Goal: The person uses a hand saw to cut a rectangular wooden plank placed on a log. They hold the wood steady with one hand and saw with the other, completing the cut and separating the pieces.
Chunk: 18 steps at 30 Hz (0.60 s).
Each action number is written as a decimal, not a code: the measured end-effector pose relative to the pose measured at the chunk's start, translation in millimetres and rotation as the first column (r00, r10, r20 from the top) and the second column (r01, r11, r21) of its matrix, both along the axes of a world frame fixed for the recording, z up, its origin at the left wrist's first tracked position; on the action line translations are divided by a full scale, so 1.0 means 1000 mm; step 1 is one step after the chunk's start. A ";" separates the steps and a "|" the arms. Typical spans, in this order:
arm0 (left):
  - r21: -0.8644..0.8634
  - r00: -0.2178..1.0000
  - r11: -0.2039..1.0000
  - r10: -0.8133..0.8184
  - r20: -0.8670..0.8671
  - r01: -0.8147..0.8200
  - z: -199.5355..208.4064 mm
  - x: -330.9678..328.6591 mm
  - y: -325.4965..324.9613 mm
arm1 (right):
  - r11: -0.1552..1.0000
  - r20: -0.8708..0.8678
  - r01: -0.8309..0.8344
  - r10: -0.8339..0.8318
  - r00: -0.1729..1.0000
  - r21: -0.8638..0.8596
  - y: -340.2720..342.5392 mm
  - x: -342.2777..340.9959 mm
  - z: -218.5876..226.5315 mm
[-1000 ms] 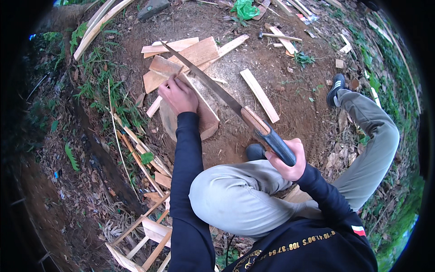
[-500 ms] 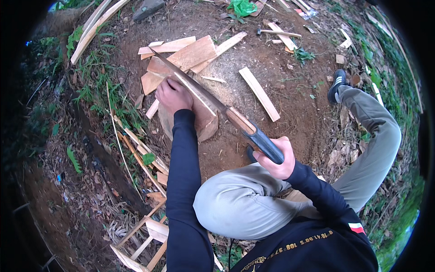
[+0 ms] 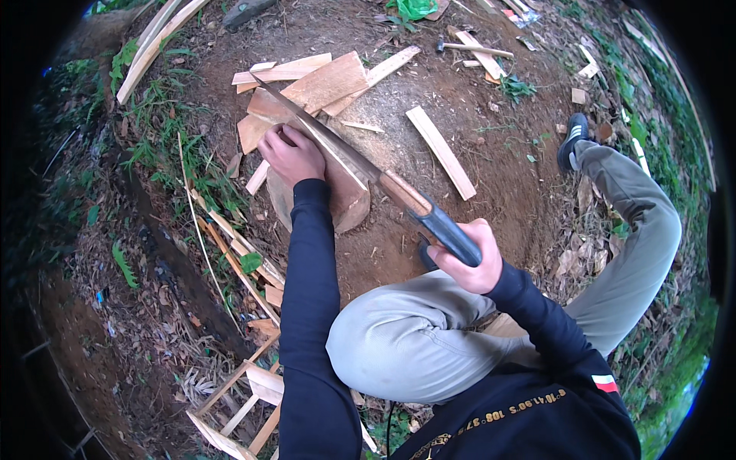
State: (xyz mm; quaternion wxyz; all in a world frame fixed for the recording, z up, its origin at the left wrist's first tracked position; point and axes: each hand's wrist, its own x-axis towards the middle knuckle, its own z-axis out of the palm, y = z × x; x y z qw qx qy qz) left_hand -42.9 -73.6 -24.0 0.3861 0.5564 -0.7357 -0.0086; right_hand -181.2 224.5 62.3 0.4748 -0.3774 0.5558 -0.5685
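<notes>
My right hand [image 3: 471, 261] is closed round the black grip of a long, dark-bladed tool that looks like a machete [image 3: 337, 146]; a strip of bare wood shows on its handle. The blade points away to the upper left and lies along the pale edge of a board [image 3: 341, 176]. My left hand [image 3: 295, 156] holds that board with its fingers curled, keeping it on a round tree stump [image 3: 280, 201]. Whether the blade touches the edge, I cannot tell. Several loose boards [image 3: 330, 80] lie just beyond my left hand.
Sawdust [image 3: 391, 142] covers the soil beside the stump. To the right lies a pale wooden strip [image 3: 442, 153]. Farther off are a hammer [image 3: 475, 50] and a green plastic bag [image 3: 414, 9]. A wooden frame [image 3: 238, 406] and long sticks lie at my left. My bent knee [image 3: 383, 337] is close below.
The machete and my right hand have shifted very slightly. My left fingers have moved a little on the board, and the whole view has tilted slightly.
</notes>
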 end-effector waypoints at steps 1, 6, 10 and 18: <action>-0.023 1.000 1.000 0.002 0.005 -0.002 0.001 0.000 0.001 | 1.000 0.092 0.001 -0.002 0.996 0.010 0.001 -0.002 0.005; -0.045 0.997 0.999 0.010 0.079 -0.006 0.002 0.002 0.000 | 0.999 0.050 -0.013 0.010 0.999 0.050 0.000 -0.001 0.001; -0.042 0.998 0.999 0.014 0.067 -0.011 0.001 0.002 0.001 | 1.000 0.095 0.007 -0.009 0.995 0.022 0.002 0.004 -0.004; 0.010 0.999 1.000 0.007 0.052 -0.008 0.002 0.002 0.001 | 0.999 0.032 -0.004 0.003 0.999 0.033 -0.011 0.006 -0.005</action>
